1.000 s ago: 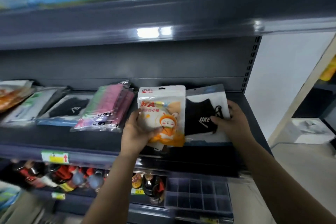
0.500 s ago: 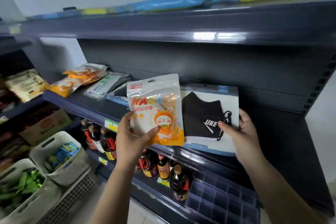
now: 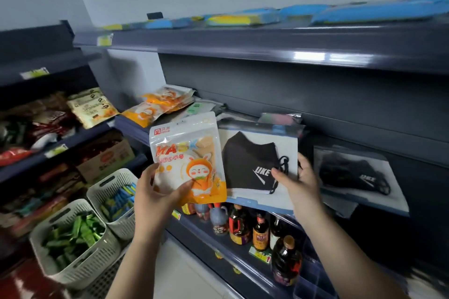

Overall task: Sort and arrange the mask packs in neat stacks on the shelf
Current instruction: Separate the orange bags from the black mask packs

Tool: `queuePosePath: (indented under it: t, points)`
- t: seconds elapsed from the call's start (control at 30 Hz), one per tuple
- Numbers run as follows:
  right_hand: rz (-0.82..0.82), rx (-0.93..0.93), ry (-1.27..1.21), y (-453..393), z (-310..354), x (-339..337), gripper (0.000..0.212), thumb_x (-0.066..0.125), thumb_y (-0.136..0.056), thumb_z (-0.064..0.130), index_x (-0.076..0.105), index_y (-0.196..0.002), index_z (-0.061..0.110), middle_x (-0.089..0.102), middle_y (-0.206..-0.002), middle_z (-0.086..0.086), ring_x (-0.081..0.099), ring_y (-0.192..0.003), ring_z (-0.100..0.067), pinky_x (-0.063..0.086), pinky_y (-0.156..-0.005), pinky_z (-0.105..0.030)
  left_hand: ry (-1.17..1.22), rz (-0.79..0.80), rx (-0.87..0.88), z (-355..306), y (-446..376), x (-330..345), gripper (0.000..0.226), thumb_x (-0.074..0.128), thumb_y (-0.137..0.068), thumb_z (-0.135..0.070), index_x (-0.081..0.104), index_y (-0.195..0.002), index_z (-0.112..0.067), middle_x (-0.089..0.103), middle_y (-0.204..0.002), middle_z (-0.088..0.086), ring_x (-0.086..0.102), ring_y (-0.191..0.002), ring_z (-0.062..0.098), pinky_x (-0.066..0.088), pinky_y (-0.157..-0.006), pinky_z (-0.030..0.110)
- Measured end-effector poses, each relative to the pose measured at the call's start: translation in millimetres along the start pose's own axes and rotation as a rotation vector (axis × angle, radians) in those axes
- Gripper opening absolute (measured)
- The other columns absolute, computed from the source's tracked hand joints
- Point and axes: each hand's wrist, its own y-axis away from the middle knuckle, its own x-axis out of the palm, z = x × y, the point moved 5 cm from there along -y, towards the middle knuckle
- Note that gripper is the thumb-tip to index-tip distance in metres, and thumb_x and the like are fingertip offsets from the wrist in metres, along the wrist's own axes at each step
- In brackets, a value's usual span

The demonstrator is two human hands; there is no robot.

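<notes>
The left hand (image 3: pixel 158 192) held 1 orange mask pack (image 3: pixel 187 160) upright in front of the shelf (image 3: pixel 413 153), with the thumb pressed on the front of the pack near the printed rabbit and the other fingers curled behind its lower left edge. The right hand (image 3: pixel 300 182) pinched 1 black mask pack (image 3: pixel 257 167), the thumb lying on the front near the black ear loop and the fingers behind the right edge. The 2 packs were side by side, and the right edge of the orange one overlapped the left edge of the black one a little. Just to the right of the right hand, a second black mask pack (image 3: pixel 357 175) lay flat on the shelf. Behind and above the left hand, at the far end of the same shelf, a stack of orange mask packs (image 3: pixel 158 107) lay, and beside it some pale packs (image 3: pixel 196 109) that were too blurred to read. Behind the black pack, the top of a pink and green pack (image 3: pixel 281 118) was visible. Below both hands, dark bottles (image 3: pixel 243 223) stood on a lower shelf. Down and to the left of the left hand, 2 white baskets (image 3: pixel 80 238) held small green and blue packets.
</notes>
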Motion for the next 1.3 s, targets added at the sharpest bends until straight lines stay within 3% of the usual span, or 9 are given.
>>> queuePosePath:
  t: [0.13,0.27,0.5,0.63,0.9,1.03,1.1,1.2,1.3]
  points:
    - [-0.005,-0.003,0.032,-4.9,-10.4,48.4,0.062,0.071,-0.077,-0.003,0.047,-0.131,0.014,0.066,-0.119,-0.002,0.064,-0.107,-0.019,0.046,-0.101,-0.043,-0.027,0.006,-0.006,15.6,-35.9,-30.9,0.077,0.087,-0.061,-0.029,0.051,-0.127,-0.019,0.059,-0.116,0.001,0.061,-0.095,0.020,0.055,-0.073,0.034]
    - [-0.047,-0.043,-0.018,-11.5,-11.5,91.2,0.068,0.066,-0.078,-0.011,0.037,-0.136,0.012,0.063,-0.115,-0.001,0.063,-0.093,-0.008,0.049,-0.088,-0.026,-0.045,0.017,0.001,28.1,-72.0,-50.6,0.080,0.087,-0.060,-0.030,0.049,-0.129,-0.017,0.055,-0.117,-0.001,0.060,-0.103,0.024,0.055,-0.078,0.038]
    - [-0.121,-0.111,0.051,-28.8,-15.3,140.3,0.070,0.064,-0.079,-0.013,0.032,-0.136,0.012,0.060,-0.118,-0.001,0.063,-0.092,-0.001,0.048,-0.084,-0.015,-0.061,0.070,0.019,46.2,-132.4,-62.1,0.085,0.086,-0.054,-0.044,0.050,-0.127,-0.021,0.054,-0.123,0.002,0.057,-0.110,0.024,0.055,-0.085,0.046]
    - [-0.167,-0.142,0.108,-55.2,-15.3,150.6,0.076,0.065,-0.077,-0.014,0.027,-0.140,0.007,0.051,-0.135,-0.010,0.056,-0.116,-0.023,0.043,-0.105,-0.038,-0.082,0.098,0.037,48.8,-164.1,-51.9,0.085,0.086,-0.056,-0.044,0.049,-0.129,-0.021,0.054,-0.127,0.003,0.055,-0.113,0.023,0.053,-0.089,0.046]
    - [-0.281,-0.109,0.321,-130.4,-17.8,151.0,0.085,0.073,-0.075,-0.001,0.023,-0.144,0.010,0.046,-0.141,-0.011,0.047,-0.128,-0.027,0.037,-0.110,-0.046,-0.125,0.116,0.089,49.7,-223.3,-22.0,0.081,0.086,-0.060,-0.034,0.050,-0.130,-0.015,0.053,-0.131,0.007,0.053,-0.116,0.025,0.049,-0.086,0.036]
    - [-0.357,-0.127,0.534,-151.6,-9.6,156.4,0.091,0.069,-0.079,0.001,0.012,-0.149,0.011,0.032,-0.150,-0.016,0.036,-0.136,-0.029,0.035,-0.108,-0.036,-0.136,0.126,0.091,53.9,-253.8,-11.5,0.081,0.085,-0.060,-0.034,0.049,-0.131,-0.018,0.051,-0.133,0.009,0.055,-0.114,0.030,0.051,-0.089,0.045]
    - [-0.360,-0.200,0.831,-153.5,-3.7,167.1,0.085,0.066,-0.083,0.012,0.012,-0.150,0.014,0.022,-0.154,-0.013,0.022,-0.141,-0.030,0.028,-0.110,-0.039,-0.126,0.131,0.089,58.8,-269.2,-5.8,0.081,0.085,-0.061,-0.033,0.048,-0.131,-0.019,0.051,-0.133,0.008,0.055,-0.114,0.029,0.051,-0.088,0.043]
    - [-0.124,-0.176,1.433,-161.3,-17.1,190.5,0.071,0.052,-0.091,0.035,0.016,-0.149,0.018,0.012,-0.159,-0.006,0.004,-0.146,-0.030,0.004,-0.117,-0.049,-0.124,0.149,0.089,66.5,-288.1,4.6,0.079,0.085,-0.060,-0.034,0.049,-0.130,-0.019,0.054,-0.131,0.008,0.055,-0.115,0.026,0.048,-0.086,0.035]
    - [0.162,-0.074,1.602,-171.0,-47.0,209.2,0.064,0.038,-0.095,0.047,0.017,-0.149,0.022,0.011,-0.159,-0.005,0.001,-0.147,-0.030,-0.001,-0.116,-0.054,-0.140,0.165,0.084,75.3,-304.2,12.5,0.083,0.085,-0.056,-0.042,0.049,-0.128,-0.023,0.055,-0.129,0.006,0.057,-0.111,0.029,0.049,-0.084,0.038]
